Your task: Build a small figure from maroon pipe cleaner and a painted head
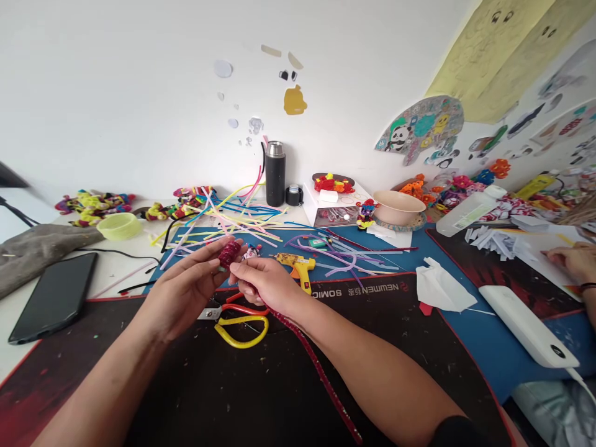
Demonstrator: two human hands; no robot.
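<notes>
A dark red coil (230,252) of fuzzy stem is held up in the air over the far edge of the black mat (209,391). Its long axis slants, the upper end leaning toward the wall and slightly right. The left hand (190,279) pinches it between thumb and fingers; the right hand (263,282) is closed beside it, gripping one dark red strand (316,354). The strand runs straight under the right forearm, its free end pointing to the mat's near edge, right of the middle; its join with the coil is hidden.

Beneath the hands lies one pair of scissors (242,343), one handle loop yellow, the other red. One yellow glue gun (303,270) sits at the mat's far edge. Beyond that edge, loose coloured stems (267,210) overlap too much to count. One phone (56,298) rests by the mat's far left corner.

Along the table's wall edge stand one black flask (275,177), one cap (293,196) and one pinkish bowl (400,208). At the table's right side, another person's hand (577,264) is near white paper strips (491,241).
</notes>
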